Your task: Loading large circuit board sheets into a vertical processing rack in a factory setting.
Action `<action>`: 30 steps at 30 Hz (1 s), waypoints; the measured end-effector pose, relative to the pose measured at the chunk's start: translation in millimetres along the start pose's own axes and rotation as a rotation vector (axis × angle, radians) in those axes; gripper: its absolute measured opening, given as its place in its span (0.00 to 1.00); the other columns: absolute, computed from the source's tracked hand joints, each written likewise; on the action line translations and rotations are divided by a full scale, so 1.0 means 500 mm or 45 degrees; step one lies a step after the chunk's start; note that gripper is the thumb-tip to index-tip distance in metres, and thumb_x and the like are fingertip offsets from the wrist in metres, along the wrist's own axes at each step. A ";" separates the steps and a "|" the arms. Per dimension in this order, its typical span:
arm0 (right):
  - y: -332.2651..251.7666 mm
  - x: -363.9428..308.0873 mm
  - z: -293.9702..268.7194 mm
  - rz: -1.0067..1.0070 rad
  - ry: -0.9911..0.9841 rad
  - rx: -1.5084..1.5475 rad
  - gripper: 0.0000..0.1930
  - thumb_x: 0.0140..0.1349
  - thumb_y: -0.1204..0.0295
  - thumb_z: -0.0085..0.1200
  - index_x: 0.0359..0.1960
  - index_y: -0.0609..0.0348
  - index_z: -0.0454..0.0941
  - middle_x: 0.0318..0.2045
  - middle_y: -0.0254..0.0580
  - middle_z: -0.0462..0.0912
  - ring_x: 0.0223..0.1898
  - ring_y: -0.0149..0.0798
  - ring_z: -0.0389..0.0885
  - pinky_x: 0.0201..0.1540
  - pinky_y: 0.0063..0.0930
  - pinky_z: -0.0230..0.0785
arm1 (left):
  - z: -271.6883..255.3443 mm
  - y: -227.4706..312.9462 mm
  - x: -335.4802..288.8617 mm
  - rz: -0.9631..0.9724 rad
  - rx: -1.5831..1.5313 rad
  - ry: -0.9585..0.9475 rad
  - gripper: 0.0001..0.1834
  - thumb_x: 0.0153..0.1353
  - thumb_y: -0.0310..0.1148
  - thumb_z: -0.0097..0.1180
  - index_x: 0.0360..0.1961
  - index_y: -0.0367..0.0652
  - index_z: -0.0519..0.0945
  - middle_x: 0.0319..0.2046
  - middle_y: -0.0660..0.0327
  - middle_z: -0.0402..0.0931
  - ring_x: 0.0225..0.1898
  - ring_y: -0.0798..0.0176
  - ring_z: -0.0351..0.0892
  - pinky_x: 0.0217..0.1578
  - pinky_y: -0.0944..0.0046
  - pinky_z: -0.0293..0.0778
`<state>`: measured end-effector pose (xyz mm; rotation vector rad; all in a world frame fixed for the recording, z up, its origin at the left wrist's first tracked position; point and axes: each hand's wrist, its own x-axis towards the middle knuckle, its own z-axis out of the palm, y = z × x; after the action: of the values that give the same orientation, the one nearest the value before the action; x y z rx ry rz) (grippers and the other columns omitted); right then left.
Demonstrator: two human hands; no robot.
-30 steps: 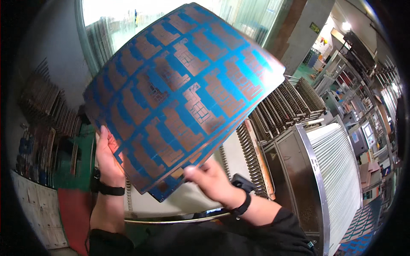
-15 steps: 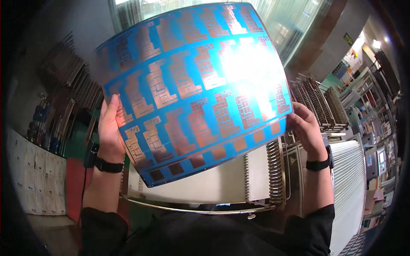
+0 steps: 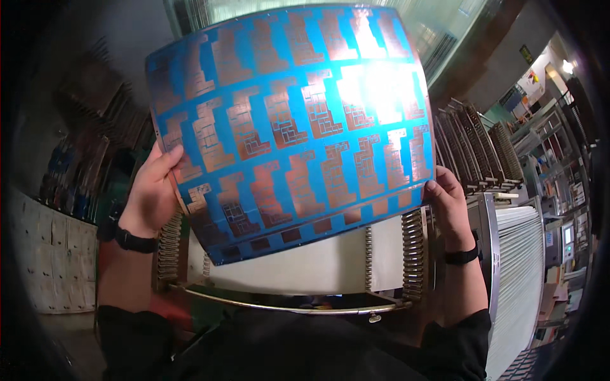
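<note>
Both hands are gripping one thin panel (image 3: 292, 127) by its side edges and holding it up in front of the camera: the left hand (image 3: 151, 190) is closing around the lower left edge with the thumb lying on the near face, and the right hand (image 3: 448, 203) is pinching the lower right edge, fingers curled behind it. Each wrist is wearing a dark band. The panel is a large, flexible blue sheet carrying rows of copper-coloured stepped patterns, repeated in a grid, with a row of small dark rectangles along its lower edge. Light is shining through or glaring off its upper right part. Its long axis is running roughly left to right, tilted so the left end is sitting lower than the right, and its face is turning toward the viewer. Below it a metal slotted rack (image 3: 387, 254) is standing, with a stack of white sheets (image 3: 534, 279) to the right.
</note>
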<state>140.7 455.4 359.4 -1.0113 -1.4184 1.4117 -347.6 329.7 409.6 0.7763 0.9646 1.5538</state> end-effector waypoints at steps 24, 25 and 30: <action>-0.006 0.000 0.031 -0.407 0.224 -0.282 0.11 0.73 0.76 0.52 0.55 0.63 0.74 0.48 0.37 0.82 0.47 0.30 0.80 0.53 0.28 0.73 | -0.080 -0.039 0.117 0.280 -0.250 -0.119 0.20 0.75 0.32 0.50 0.64 0.40 0.68 0.63 0.55 0.72 0.65 0.57 0.71 0.66 0.52 0.67; -0.011 0.000 0.034 -0.382 0.230 -0.296 0.12 0.73 0.76 0.52 0.55 0.63 0.74 0.48 0.36 0.82 0.47 0.30 0.80 0.53 0.28 0.73 | -0.096 -0.039 0.120 0.308 -0.203 -0.121 0.18 0.76 0.33 0.47 0.63 0.38 0.68 0.61 0.54 0.74 0.62 0.56 0.73 0.65 0.51 0.69; -0.035 0.015 0.070 -0.310 0.171 -0.309 0.11 0.71 0.78 0.53 0.53 0.64 0.74 0.47 0.35 0.81 0.48 0.28 0.78 0.54 0.25 0.71 | -0.121 -0.041 0.124 0.375 -0.108 -0.259 0.16 0.78 0.36 0.44 0.58 0.36 0.71 0.56 0.52 0.77 0.57 0.56 0.78 0.62 0.51 0.73</action>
<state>105.6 451.7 378.0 -1.0244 -1.5785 0.9954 -403.0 381.7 363.0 1.0292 0.6527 1.7163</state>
